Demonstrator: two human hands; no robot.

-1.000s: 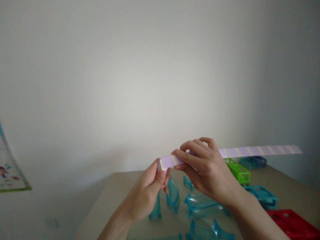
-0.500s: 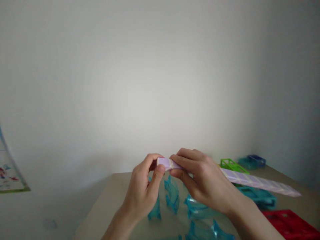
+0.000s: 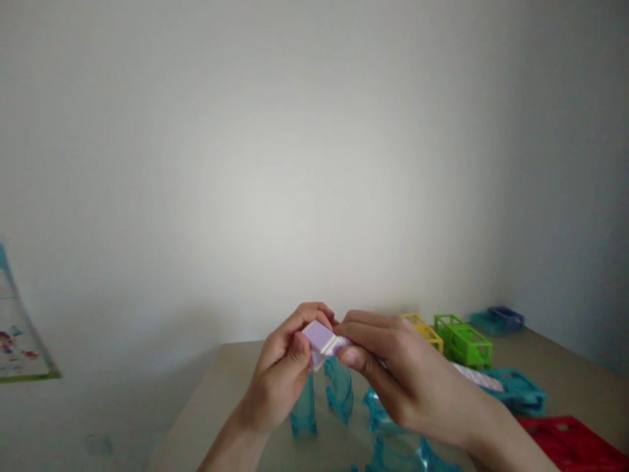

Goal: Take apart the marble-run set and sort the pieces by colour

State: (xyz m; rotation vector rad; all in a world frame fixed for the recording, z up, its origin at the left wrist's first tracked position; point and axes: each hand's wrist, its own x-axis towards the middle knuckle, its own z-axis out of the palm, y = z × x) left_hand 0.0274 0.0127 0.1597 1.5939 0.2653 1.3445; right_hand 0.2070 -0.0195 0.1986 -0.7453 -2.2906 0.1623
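Note:
Above the table, both my hands are closed on a lilac and white snake twist puzzle [image 3: 318, 336] made of linked wedge segments. My left hand [image 3: 278, 373] pinches its end segment between thumb and fingers. Close beside it, my right hand [image 3: 407, 370] grips the neighbouring segments, which sit at an angle to the end one. The puzzle's long tail passes behind the right hand and shows again beyond the wrist, pointing right. Its middle stretch is hidden by that hand.
On the table [image 3: 206, 400] below are several clear blue curved track pieces [image 3: 339, 390]. Toward the right stand a yellow frame [image 3: 427, 333], a green frame [image 3: 462, 339], a teal block [image 3: 523, 390] and a red block [image 3: 572, 442]. A wall rises behind; a poster [image 3: 22, 341] hangs left.
The puzzle's end segment has turned, so it now lies at an angle to its neighbour instead of in line. The tail on the right has swung, and less of it shows.

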